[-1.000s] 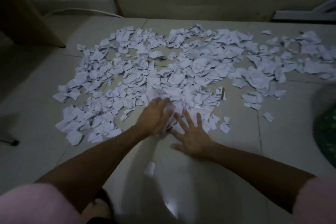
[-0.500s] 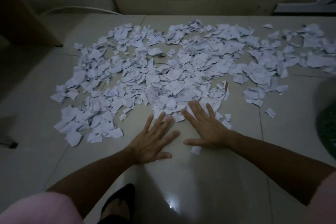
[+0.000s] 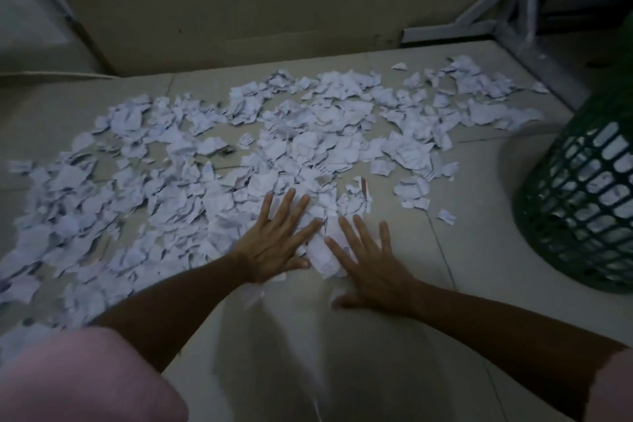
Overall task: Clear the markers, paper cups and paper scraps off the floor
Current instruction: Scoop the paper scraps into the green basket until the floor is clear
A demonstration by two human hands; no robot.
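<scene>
White torn paper scraps (image 3: 308, 147) carrying faint grey printed lines spread across the pale grey tiled floor (image 3: 479, 216) with thin dark grout lines. At the right edge stands a dark green plastic lattice basket (image 3: 579, 202). Pink sleeves (image 3: 78, 377) fill the lower corners.

Torn white paper scraps (image 3: 308, 134) strewn across floor (image 3: 462, 284)

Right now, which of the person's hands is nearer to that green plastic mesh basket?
The right hand. It lies flat on the floor tiles, with bare floor between it and the green plastic mesh basket off to its right. The left hand rests on the white paper scraps, farther away.
</scene>
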